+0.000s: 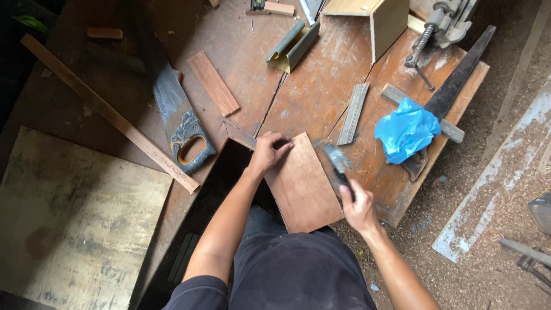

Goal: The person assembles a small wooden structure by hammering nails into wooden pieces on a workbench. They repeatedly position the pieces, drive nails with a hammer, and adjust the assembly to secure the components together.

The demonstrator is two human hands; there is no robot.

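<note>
My left hand [268,152] presses its fingers on the top edge of a reddish-brown wooden panel [303,189] that leans from the workbench toward my lap. My right hand [357,205] is closed around the dark handle of a hammer [337,161], whose blurred head hovers beside the panel's upper right edge. What lies under my left fingers is too small to tell.
On the worn wooden workbench [321,86] lie a handsaw [181,123] at left, a second saw [453,86] at right under a crumpled blue plastic bag [406,130], loose wood strips [213,83], a long batten [109,112], an open wooden box [376,17] and a metal clamp [439,26]. A plywood sheet [74,224] lies lower left; sawdust covers the floor at right.
</note>
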